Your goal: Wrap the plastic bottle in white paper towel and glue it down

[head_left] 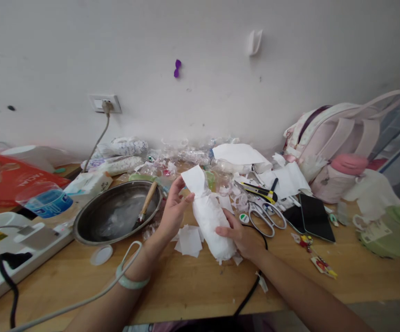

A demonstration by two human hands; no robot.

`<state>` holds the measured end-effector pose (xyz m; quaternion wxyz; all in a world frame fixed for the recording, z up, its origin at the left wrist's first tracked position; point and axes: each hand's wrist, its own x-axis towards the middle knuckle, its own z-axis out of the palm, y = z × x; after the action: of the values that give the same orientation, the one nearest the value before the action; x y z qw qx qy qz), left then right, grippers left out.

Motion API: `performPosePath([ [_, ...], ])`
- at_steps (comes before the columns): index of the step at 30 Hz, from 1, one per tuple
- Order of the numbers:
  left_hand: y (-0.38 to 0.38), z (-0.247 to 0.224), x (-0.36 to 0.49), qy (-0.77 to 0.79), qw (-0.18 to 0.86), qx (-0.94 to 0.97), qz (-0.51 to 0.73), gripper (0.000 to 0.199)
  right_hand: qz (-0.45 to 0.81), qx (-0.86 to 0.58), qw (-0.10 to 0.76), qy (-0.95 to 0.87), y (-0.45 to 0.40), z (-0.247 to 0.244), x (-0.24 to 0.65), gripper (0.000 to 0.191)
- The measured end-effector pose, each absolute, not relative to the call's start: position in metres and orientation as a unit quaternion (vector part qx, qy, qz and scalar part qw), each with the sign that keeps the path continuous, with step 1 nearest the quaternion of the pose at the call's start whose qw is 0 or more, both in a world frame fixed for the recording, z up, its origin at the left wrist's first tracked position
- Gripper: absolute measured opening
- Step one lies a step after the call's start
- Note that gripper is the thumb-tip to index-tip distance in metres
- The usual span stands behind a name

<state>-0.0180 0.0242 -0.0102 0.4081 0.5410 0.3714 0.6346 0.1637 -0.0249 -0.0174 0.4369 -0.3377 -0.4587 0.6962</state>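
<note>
From here I can see the person holding a white-wrapped bottle shape (pixel 212 221) in both hands, just above the near part of the wooden counter (pixel 182 290), tilted with its narrow end up and toward the left. The left hand (pixel 177 203) has its grip closed on a white paper piece (pixel 193 179) at that narrow end — thumb on one side, fingers on the other. The right hand (pixel 238 235) wraps the lower body, its thumb lying across the front.

Left of the hands sits a metal bowl (pixel 99 219), a wooden-handled brush (pixel 148 200) leaning inside it, with a small round lid (pixel 102 254) just in front. Some white paper squares (pixel 189 240) lie on the counter between the forearms. To the right there are scissors (pixel 262 217), a yellow utility knife (pixel 260 191) and a dark phone (pixel 315 216) — and beyond them, a pink backpack (pixel 331 133) against the wall (pixel 214 92).
</note>
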Motion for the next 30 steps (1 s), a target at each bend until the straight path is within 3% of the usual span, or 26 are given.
performPosePath([
  [9, 0.027, -0.011, -0.025, 0.374, 0.414, 0.545, 0.626, 0.061, 0.692, -0.348, 0.436, -0.457, -0.025, -0.019, 0.160, 0.059],
  [15, 0.026, -0.006, -0.020, 0.344, 0.410, 0.522, 0.665, 0.040, 0.637, -0.382, 0.434, -0.509, -0.023, -0.026, 0.161, 0.058],
  [20, 0.021, -0.003, -0.013, 0.358, 0.416, 0.511, 0.661, 0.050, 0.592, -0.382, 0.428, -0.566, -0.022, -0.033, 0.161, 0.064],
  [30, 0.020, -0.005, -0.012, 0.365, 0.416, 0.502, 0.664, 0.051, 0.490, -0.417, 0.422, -0.639, -0.024, -0.034, 0.164, 0.062],
])
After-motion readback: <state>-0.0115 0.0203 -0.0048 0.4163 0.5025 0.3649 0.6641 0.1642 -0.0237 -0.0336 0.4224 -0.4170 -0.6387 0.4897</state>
